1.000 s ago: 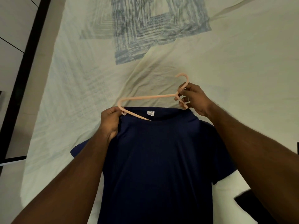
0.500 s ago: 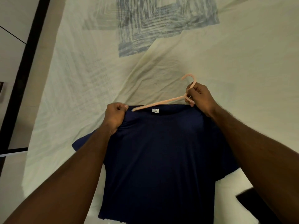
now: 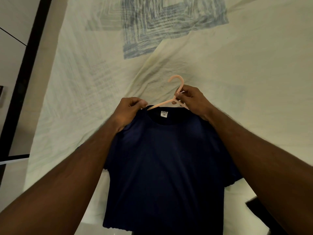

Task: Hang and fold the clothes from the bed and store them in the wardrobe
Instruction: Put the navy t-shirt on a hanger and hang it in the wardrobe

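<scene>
A navy blue T-shirt (image 3: pixel 166 163) hangs in front of me over the bed, its white size label at the collar. A pale pink plastic hanger (image 3: pixel 177 92) sits inside the neck opening, with its hook and part of one arm showing above the collar. My left hand (image 3: pixel 130 111) grips the shirt's left shoulder fabric at the collar. My right hand (image 3: pixel 193 100) pinches the hanger at the base of its hook. The hanger's right arm is hidden under the fabric and my hand.
The bed (image 3: pixel 245 82) is covered with a cream sheet bearing a blue printed square (image 3: pixel 166 22). A black frame edge (image 3: pixel 28 61) runs down the left beside pale floor. A dark garment (image 3: pixel 264 216) lies at the lower right.
The hanger's left arm has slid inside the shirt's collar. My left hand pulled the shoulder fabric over it, and the hanger now stands more upright.
</scene>
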The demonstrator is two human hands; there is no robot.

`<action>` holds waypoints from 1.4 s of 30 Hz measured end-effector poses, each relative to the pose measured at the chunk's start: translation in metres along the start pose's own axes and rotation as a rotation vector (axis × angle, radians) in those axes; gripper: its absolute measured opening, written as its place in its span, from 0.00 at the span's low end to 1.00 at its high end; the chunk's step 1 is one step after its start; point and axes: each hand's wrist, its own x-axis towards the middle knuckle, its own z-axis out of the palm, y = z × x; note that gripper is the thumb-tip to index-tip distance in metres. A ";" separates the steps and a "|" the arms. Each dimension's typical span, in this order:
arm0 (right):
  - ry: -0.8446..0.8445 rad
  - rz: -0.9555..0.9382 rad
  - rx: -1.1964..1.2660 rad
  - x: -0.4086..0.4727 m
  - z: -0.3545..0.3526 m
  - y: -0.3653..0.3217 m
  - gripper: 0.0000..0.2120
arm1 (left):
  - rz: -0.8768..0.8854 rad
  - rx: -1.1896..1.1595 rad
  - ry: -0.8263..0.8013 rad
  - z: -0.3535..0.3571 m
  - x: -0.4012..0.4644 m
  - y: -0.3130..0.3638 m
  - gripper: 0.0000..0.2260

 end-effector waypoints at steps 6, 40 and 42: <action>0.071 -0.049 0.072 -0.008 -0.001 -0.007 0.10 | 0.012 0.521 -0.115 -0.019 0.003 -0.009 0.09; 0.065 -0.368 -0.423 -0.315 -0.008 -0.206 0.08 | 0.393 0.321 0.331 -0.164 -0.380 0.104 0.06; 0.003 -0.428 -0.484 -0.322 -0.004 -0.217 0.09 | 0.373 0.303 0.397 -0.171 -0.412 0.099 0.06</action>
